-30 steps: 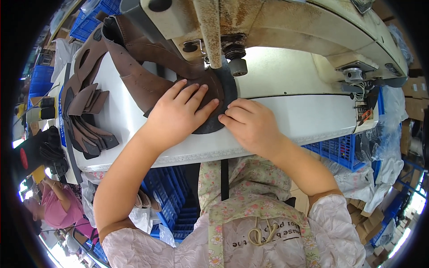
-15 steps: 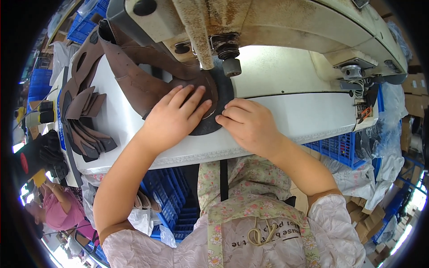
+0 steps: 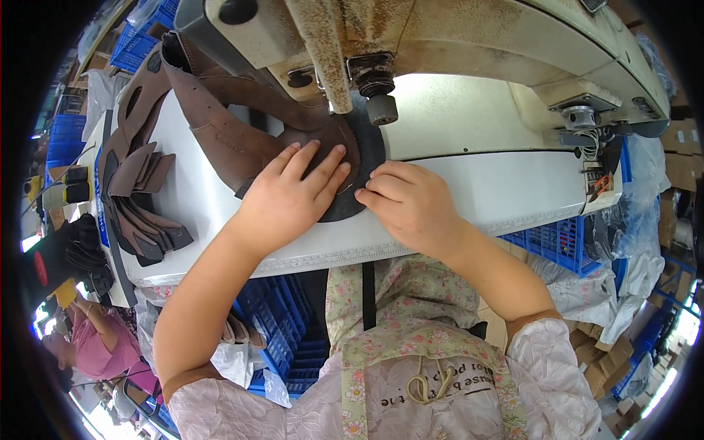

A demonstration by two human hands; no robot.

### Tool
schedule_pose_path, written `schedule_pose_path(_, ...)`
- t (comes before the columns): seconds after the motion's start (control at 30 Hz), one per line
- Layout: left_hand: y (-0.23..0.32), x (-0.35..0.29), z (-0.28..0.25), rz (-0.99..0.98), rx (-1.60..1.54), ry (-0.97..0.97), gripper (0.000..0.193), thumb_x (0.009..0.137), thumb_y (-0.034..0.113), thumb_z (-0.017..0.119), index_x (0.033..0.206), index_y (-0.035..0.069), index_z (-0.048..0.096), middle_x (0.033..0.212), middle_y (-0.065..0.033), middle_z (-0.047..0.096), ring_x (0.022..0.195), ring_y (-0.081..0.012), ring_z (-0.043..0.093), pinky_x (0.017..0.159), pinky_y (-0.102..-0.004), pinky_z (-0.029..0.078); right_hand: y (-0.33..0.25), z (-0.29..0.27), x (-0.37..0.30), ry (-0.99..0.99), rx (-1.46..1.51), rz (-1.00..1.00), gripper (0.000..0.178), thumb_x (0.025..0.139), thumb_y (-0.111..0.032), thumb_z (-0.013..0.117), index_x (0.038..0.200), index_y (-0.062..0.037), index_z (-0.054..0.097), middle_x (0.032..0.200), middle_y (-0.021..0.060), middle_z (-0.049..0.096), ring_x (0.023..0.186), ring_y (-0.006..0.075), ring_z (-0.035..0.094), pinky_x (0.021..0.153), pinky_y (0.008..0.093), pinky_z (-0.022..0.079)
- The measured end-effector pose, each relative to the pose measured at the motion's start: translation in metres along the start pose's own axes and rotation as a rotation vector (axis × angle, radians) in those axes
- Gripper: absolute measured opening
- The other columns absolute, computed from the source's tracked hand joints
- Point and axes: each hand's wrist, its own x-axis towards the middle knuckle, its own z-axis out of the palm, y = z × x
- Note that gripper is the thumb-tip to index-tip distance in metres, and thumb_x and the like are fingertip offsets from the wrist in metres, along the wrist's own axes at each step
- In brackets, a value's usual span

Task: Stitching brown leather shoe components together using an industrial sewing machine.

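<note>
A brown leather shoe upper (image 3: pixel 227 147) lies on the sewing machine's white bed, its rounded end over a dark, flat lining piece (image 3: pixel 374 150). My left hand (image 3: pixel 282 198) rests on the leather with fingers spread, pressing it flat. Just to the right, my right hand (image 3: pixel 414 205) has its fingers bunched, pinching the outer edge of the dark piece. The head of the sewing machine (image 3: pixel 455 37) reaches over the work. Its needle area, just beyond my fingertips, is partly hidden by the machine parts.
More brown leather parts (image 3: pixel 143 198) hang together at the table's left. A blue crate (image 3: pixel 286 315) stands under the table edge, with another blue crate (image 3: pixel 554 246) below right. At far left sits a person in pink (image 3: pixel 106 341). Cartons (image 3: pixel 678 154) are stacked at right.
The leather and dark piece have shifted very slightly to the right under the machine, my left hand with them. Both hands keep the same hold.
</note>
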Motion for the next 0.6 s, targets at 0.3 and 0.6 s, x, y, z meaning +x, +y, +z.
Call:
schedule_pose_path(0.3, 0.0006, -0.0013, 0.0008, -0.004, -0.01, 0.006, 0.051, 0.078, 0.017, 0.059, 0.126, 0.003, 0.065, 0.137, -0.0129, 0.06, 0.116, -0.0334, 0.061, 0.101, -0.0437, 0.052, -0.001, 0.0005, 0.001, -0.005, -0.011, -0.022, 0.011, 0.076, -0.01, 0.07, 0.085, -0.0033, 0.071, 0.086, 0.004, 0.062, 0.092, 0.0224, 0.063, 0.072, 0.0344, 0.054)
schedule_pose_path(0.6, 0.0008, 0.0023, 0.0007, -0.008, 0.018, 0.015, 0.041, 0.08, 0.02, 0.062, 0.118, 0.007, 0.067, 0.134, -0.0106, 0.062, 0.116, -0.0309, 0.06, 0.098, -0.0428, 0.052, -0.0012, 0.0001, 0.0017, -0.015, 0.012, -0.013, 0.012, 0.076, -0.01, 0.069, 0.085, -0.003, 0.071, 0.087, 0.0038, 0.062, 0.092, 0.0223, 0.063, 0.074, 0.0349, 0.055)
